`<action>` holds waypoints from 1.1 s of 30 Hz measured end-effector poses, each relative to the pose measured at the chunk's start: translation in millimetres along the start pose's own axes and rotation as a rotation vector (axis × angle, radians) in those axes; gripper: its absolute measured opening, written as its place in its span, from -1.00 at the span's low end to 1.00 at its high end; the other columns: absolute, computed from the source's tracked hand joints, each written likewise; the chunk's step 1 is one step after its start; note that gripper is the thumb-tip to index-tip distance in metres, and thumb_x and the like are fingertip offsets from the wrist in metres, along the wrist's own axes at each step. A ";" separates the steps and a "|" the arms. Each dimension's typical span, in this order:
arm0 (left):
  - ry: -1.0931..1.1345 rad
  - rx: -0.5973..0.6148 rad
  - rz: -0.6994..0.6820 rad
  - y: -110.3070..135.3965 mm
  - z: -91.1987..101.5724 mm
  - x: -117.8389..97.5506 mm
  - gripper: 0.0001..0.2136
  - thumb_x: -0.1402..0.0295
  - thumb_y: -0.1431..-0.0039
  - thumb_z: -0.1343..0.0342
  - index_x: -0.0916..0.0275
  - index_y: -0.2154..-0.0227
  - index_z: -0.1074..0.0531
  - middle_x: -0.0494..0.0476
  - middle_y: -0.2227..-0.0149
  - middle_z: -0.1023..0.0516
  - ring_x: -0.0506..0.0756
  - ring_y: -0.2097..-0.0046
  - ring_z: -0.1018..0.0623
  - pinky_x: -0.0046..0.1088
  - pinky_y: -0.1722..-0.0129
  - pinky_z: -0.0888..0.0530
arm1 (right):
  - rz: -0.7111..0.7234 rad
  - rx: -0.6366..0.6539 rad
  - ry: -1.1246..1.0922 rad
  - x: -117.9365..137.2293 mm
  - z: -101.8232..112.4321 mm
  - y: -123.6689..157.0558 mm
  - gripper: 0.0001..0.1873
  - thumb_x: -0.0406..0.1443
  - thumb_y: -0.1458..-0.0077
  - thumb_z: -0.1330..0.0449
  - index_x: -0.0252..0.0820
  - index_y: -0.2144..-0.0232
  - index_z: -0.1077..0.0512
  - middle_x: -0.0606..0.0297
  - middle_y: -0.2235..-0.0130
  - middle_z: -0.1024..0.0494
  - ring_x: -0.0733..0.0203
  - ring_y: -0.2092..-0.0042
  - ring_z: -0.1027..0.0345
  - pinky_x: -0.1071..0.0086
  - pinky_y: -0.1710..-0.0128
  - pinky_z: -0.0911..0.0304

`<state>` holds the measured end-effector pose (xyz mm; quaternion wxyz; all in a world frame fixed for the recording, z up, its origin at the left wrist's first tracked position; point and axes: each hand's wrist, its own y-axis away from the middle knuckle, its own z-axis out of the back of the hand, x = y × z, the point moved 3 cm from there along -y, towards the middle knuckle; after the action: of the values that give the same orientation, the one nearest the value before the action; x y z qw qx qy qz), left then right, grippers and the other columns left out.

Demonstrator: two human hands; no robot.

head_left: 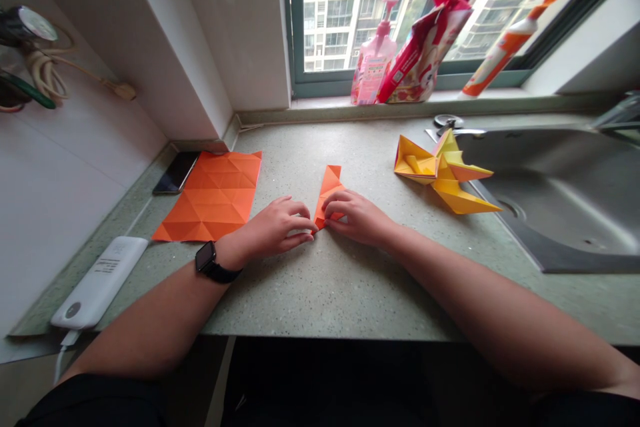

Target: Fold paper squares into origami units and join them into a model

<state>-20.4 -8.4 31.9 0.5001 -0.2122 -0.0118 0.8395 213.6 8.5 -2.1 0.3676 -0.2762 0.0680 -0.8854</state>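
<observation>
A narrow folded strip of orange origami paper (331, 178) lies on the counter in front of me, with crease lines and a small flap near its lower end. My right hand (361, 217) rests over its lower right part, fingers curled and pressing on it. From the other side, my left hand (277, 225) pinches at the strip's lower left corner with bent fingers; the exact contact is partly hidden. On my left wrist is a black watch (214, 263).
A creased orange sheet (213, 197) lies at left, overlapping a phone (176, 172). Nearer stands a white power bank (100, 280) with a cable. At right, yellow folded paper models (445, 177) sit beside the sink (565, 260). Bottles (373, 70) and a bag (425, 57) line the windowsill.
</observation>
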 end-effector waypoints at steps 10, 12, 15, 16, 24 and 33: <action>-0.027 0.021 0.023 0.7 0.9 1.3 -0.81 0.26 -0.49 -0.22 0.02 -0.01 -0.73 0.18 0.04 -0.64 0.19 0.05 -0.56 -0.17 -0.07 -0.47 | -0.017 0.002 0.014 0.4 -1.2 -0.2 -0.97 -0.31 -0.29 -0.36 -0.06 0.23 -0.63 0.16 0.06 -0.67 0.05 0.01 -0.54 0.12 -0.07 -0.46; -0.026 0.031 0.028 0.6 1.0 1.0 -0.80 0.28 -0.48 -0.23 0.02 -0.02 -0.72 0.18 0.04 -0.64 0.19 0.03 -0.56 -0.17 -0.08 -0.47 | -0.017 -0.001 0.012 0.1 -1.2 -0.2 -0.96 -0.32 -0.28 -0.36 -0.07 0.23 -0.63 0.15 0.06 -0.67 0.04 0.01 -0.54 0.11 -0.06 -0.46; -0.018 0.041 0.046 0.9 0.7 1.3 -0.81 0.27 -0.48 -0.24 0.00 -0.01 -0.73 0.18 0.03 -0.64 0.20 0.02 -0.57 -0.17 -0.09 -0.48 | -0.004 -0.004 0.004 -0.8 -1.8 0.1 -0.94 -0.33 -0.29 -0.35 -0.06 0.24 -0.64 0.16 0.06 -0.66 0.04 0.02 -0.54 0.11 -0.05 -0.46; -0.018 0.044 0.047 1.1 0.4 1.2 -0.81 0.26 -0.48 -0.24 0.00 -0.01 -0.73 0.18 0.02 -0.64 0.20 0.01 -0.58 -0.17 -0.10 -0.48 | 0.005 -0.004 0.000 -1.1 -2.1 0.3 -0.93 -0.32 -0.30 -0.34 -0.06 0.24 -0.64 0.16 0.06 -0.66 0.04 0.02 -0.53 0.12 -0.04 -0.46; 0.012 0.038 -0.042 0.8 -1.3 -3.1 -0.84 0.27 -0.47 -0.25 0.05 0.03 -0.71 0.15 -0.14 -0.69 0.23 -0.15 -0.60 -0.02 -0.35 -0.36 | 0.082 0.003 0.079 2.9 3.7 4.0 -0.87 -0.28 -0.34 -0.37 0.08 0.24 -0.73 0.20 0.04 -0.65 0.03 0.00 -0.51 0.11 -0.09 -0.44; 0.052 0.111 -0.019 1.4 1.0 -1.4 -0.85 0.30 -0.49 -0.22 0.08 0.07 -0.69 0.08 -0.15 -0.72 0.22 -0.19 -0.62 -0.03 -0.36 -0.30 | 0.214 0.060 0.123 18.5 16.1 9.4 -0.84 -0.18 -0.38 -0.35 0.05 0.19 -0.77 0.12 0.03 -0.64 0.00 -0.01 -0.47 0.07 -0.05 -0.49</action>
<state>-21.4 -10.1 33.0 0.5193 -0.2058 0.0459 0.8282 217.4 -9.7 16.5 0.4631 -0.2014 0.0931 -0.8581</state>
